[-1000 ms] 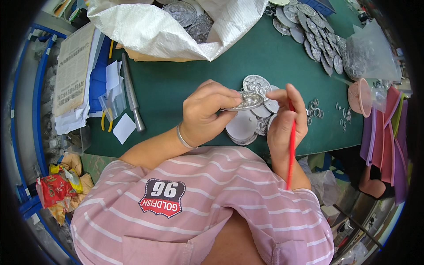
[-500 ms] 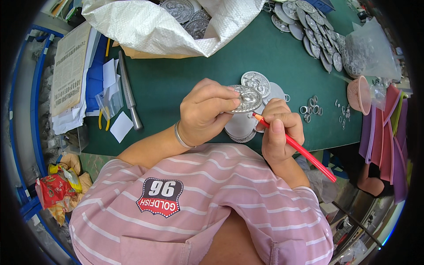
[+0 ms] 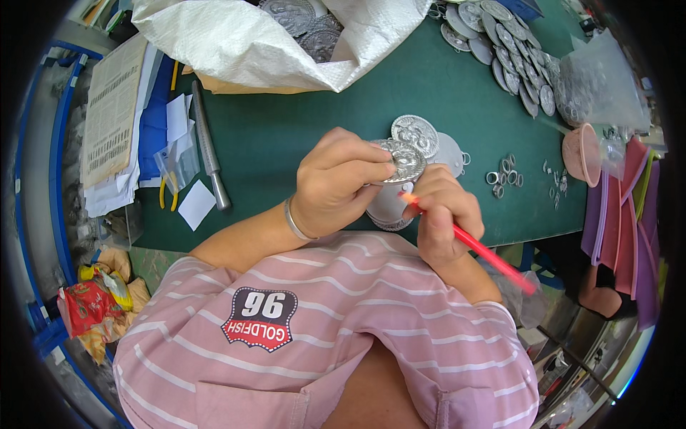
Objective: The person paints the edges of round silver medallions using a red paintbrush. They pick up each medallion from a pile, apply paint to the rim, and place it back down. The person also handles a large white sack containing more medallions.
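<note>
Left grip (image 3: 334,177) pinches a medallion (image 3: 409,161), right grip (image 3: 446,220) a red pencil (image 3: 493,257), and the shirt badge (image 3: 259,319) bears lettering.

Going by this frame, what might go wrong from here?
The left hand grips the medallion by one side, so it might slip onto the discs below.
The pencil in the right hand has its tip near the medallion and could skid off its raised surface.
Loose rings to the right could get knocked.
</note>
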The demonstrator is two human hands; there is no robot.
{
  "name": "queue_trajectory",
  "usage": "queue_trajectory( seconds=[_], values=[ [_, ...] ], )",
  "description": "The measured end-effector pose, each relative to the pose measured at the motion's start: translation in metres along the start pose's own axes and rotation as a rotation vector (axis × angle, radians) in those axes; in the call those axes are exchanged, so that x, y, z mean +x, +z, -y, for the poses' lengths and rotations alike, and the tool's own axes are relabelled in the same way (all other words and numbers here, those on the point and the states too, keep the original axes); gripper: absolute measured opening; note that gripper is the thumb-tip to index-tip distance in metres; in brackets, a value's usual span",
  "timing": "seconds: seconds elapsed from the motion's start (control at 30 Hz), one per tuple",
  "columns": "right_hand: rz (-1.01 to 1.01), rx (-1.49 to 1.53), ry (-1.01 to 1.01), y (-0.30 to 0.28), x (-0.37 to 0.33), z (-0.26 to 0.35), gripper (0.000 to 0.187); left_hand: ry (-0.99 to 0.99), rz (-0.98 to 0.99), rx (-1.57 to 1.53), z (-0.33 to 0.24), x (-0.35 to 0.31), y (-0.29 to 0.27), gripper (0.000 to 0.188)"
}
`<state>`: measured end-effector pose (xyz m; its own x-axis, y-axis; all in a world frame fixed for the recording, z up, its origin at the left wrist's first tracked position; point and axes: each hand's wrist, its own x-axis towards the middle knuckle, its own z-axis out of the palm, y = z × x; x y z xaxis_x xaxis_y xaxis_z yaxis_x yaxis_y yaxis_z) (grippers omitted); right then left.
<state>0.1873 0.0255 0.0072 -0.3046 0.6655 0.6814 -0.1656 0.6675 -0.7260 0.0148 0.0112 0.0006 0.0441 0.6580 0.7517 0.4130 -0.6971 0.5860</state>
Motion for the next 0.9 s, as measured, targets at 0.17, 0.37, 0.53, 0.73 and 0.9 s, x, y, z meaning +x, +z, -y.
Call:
queue_trajectory(
  seconds=[0.17,0.37,0.53,0.73,0.9],
  values=[
    [0.033,-0.257,-0.057,-0.001,0.014,-0.004,0.024,-0.148,0.019,-0.036,-0.004,-0.007,0.001,0.053],
    [-0.117,-0.017,0.306,0.001,0.000,-0.003,0.021,-0.258,0.045,-0.195,-0.003,-0.004,0.004,0.073],
    [-0.411,0.667,0.838,-0.008,0.006,-0.012,0.024,-0.542,0.186,-0.487,-0.001,0.002,-0.002,0.083],
    [-0.437,0.741,0.867,-0.008,0.006,-0.010,0.020,-0.570,-0.025,-0.726,-0.001,-0.001,0.001,0.060],
    [-0.502,0.694,0.790,-0.012,0.001,-0.015,0.020,-1.029,0.090,-0.691,0.005,0.003,-0.008,0.035]
  ],
)
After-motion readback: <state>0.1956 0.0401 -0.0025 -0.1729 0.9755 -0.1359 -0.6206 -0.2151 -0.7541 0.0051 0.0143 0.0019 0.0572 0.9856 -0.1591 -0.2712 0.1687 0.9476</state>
